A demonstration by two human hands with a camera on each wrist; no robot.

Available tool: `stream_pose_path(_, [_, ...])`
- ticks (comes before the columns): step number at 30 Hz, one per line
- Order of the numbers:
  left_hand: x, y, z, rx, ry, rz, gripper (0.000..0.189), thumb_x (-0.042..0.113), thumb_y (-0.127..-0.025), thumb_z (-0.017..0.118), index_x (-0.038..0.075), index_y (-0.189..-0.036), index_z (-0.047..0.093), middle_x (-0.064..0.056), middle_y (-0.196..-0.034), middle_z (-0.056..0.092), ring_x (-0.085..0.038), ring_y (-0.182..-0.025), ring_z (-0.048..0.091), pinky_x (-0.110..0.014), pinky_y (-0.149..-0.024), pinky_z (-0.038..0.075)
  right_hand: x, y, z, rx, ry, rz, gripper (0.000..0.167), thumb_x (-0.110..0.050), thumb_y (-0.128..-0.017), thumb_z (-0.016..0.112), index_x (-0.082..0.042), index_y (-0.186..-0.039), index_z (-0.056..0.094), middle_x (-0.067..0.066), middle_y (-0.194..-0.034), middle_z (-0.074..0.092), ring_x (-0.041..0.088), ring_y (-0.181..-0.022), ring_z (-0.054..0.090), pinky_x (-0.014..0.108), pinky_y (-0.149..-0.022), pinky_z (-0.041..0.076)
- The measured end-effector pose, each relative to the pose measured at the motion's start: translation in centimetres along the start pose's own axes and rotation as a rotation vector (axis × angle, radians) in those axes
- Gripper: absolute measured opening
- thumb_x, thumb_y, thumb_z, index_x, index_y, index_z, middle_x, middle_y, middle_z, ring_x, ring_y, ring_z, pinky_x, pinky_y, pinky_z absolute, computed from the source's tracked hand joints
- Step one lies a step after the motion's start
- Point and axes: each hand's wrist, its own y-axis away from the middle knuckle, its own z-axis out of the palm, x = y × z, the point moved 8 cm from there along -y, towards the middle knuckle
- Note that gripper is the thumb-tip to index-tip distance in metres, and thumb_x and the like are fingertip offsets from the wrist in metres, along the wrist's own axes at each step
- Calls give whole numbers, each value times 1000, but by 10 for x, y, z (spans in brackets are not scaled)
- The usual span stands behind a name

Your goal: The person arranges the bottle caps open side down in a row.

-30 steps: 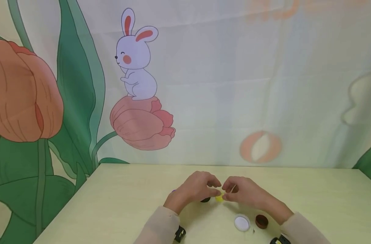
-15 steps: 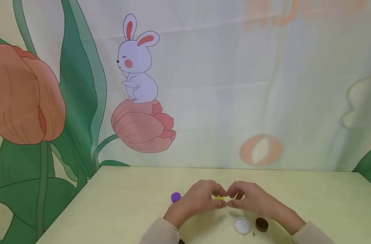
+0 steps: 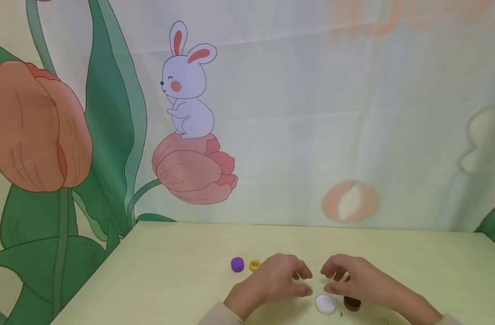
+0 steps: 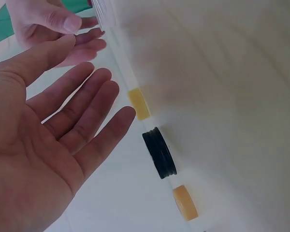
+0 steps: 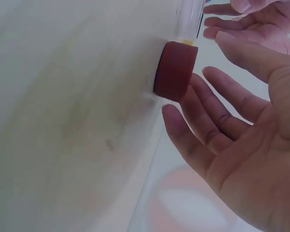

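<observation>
My left hand hovers over the table with relaxed, slightly bent fingers and nothing in them. In the left wrist view a yellow cap, a ribbed black cap and an orange-yellow cap stand in a row beside its fingertips. The black one is hidden in the head view. Facing it is my right hand, also holding nothing, its fingers loosely bent. It partly covers a brown-red cap; whether they touch, I cannot tell. Between and just below the hands lies a round white lid.
Left of the left hand, a purple cap and a yellow cap with dark print sit on the pale yellow table. Behind the table hangs a curtain printed with a rabbit and tulips.
Both hands have come nearer to me, and a gap has opened between their fingertips. The purple cap and the printed yellow cap have come out from behind the left hand.
</observation>
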Motion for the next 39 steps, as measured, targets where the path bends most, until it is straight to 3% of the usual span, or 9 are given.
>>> stream_pose_path(13, [5, -1, 15, -48, 13, -16, 27, 26, -87, 90, 14, -110, 82, 17, -93, 74, 5, -84, 61, -15, -79, 49, 8, 19, 6, -110, -170, 42, 26, -15, -94, 83, -7, -114, 68, 4, -98, 67, 13, -79, 66, 28, -69, 56])
stream_pose_path(21, [9, -2, 15, -36, -69, -15, 27, 29, -85, 91, 19, -109, 84, 16, -90, 68, 4, -79, 56, -16, -73, 46, 3, 17, 9, -109, -136, -75, 28, -18, -92, 85, -10, -114, 68, -2, -103, 69, 8, -88, 65, 27, -76, 56])
stream_pose_path(31, [13, -3, 19, -35, -161, -18, 24, 33, -84, 91, 25, -105, 85, 15, -85, 60, 1, -71, 49, -18, -62, 41, 3, 15, 11, -110, -105, -93, 29, -21, -90, 87, -13, -112, 69, -4, -103, 67, 9, -90, 63, 26, -77, 56])
stream_pose_path(39, [11, -3, 18, -25, -139, -17, 27, 32, -83, 91, 22, -107, 84, 16, -88, 64, 3, -76, 53, -18, -66, 44, 3, 15, 12, -88, -88, -101, 24, -25, -93, 85, -15, -110, 70, -7, -101, 67, 7, -89, 63, 27, -78, 56])
